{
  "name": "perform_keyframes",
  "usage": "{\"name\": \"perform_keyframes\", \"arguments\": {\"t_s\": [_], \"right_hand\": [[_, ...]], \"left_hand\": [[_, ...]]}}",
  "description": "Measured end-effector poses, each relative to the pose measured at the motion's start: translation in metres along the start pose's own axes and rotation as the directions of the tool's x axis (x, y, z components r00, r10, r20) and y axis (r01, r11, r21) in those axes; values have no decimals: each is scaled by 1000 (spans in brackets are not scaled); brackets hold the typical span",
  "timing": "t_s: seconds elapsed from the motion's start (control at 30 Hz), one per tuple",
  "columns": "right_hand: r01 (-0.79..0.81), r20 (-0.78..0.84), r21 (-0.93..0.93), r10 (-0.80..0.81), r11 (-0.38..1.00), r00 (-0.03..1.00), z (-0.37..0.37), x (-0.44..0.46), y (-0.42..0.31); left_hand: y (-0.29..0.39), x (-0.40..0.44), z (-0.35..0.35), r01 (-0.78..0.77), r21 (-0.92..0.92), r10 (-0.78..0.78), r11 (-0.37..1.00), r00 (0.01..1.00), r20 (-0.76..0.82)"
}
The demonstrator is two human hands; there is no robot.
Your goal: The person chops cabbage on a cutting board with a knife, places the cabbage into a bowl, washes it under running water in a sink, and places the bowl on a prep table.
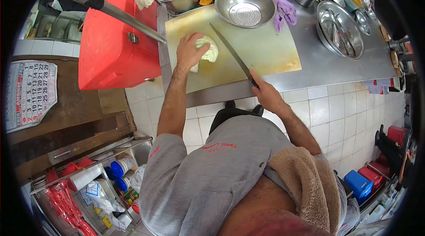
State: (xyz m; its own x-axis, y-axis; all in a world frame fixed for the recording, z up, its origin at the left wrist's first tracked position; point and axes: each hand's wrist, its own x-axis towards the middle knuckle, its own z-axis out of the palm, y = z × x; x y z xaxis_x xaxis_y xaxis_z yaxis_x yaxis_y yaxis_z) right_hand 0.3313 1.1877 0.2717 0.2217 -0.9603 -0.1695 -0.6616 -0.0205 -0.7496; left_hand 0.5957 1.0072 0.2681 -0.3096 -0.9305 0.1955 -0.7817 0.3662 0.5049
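My left hand is closed on a pale green piece of cabbage, pressing it against the cutting board. Its palm hides part of the cabbage. In my right hand is the dark handle of a long kitchen knife. The blade points away from me over the board, a little to the right of the cabbage and apart from it. A perforated metal colander stands on the far edge of the board.
Beside the colander lies a purple cloth. A metal bowl with utensils stands on the steel table at right. A pot and orange citrus pieces are at back left. A red cooler box adjoins the table.
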Motion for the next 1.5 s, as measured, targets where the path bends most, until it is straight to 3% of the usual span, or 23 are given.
{"name": "perform_keyframes", "arguments": {"t_s": [0.13,0.2,0.33,0.4,0.43,0.5,0.7,0.93,1.03,1.33,1.4,1.5], "right_hand": [[-70,-26,-96,68,993,997,-2,-4,-17],[-120,53,-181,132,976,990,3,-1,-14],[-170,98,-173,189,970,977,2,-1,-26],[-140,61,-49,142,989,988,0,-2,-30],[-146,61,-44,149,988,987,1,-4,-34],[-104,16,-19,104,994,994,3,-12,-43],[-189,159,-64,197,980,967,-6,-17,-60],[-147,186,-81,160,986,969,-11,-18,-59],[-147,223,28,137,989,965,-15,-15,-61],[-156,143,74,145,985,979,39,8,-34],[-90,51,97,85,991,995,39,20,-37],[-128,84,26,126,991,989,8,13,-54]], "left_hand": [[9,-5,10,122,10,-121,992,989,-89],[11,-6,18,231,95,-201,968,947,-251],[15,-6,8,204,136,-172,970,961,-216],[12,1,-7,-120,310,182,943,967,-180],[6,4,-6,-125,310,185,943,968,-172],[-2,7,0,-174,58,176,983,984,-37],[4,9,7,-148,134,159,980,985,-72],[6,10,12,-119,186,140,975,985,-105],[5,8,15,-47,154,60,987,995,-78],[3,5,17,-49,138,66,989,990,-127],[0,8,14,-62,102,72,993,993,-93],[1,7,10,-91,115,102,989,990,-96]]}}
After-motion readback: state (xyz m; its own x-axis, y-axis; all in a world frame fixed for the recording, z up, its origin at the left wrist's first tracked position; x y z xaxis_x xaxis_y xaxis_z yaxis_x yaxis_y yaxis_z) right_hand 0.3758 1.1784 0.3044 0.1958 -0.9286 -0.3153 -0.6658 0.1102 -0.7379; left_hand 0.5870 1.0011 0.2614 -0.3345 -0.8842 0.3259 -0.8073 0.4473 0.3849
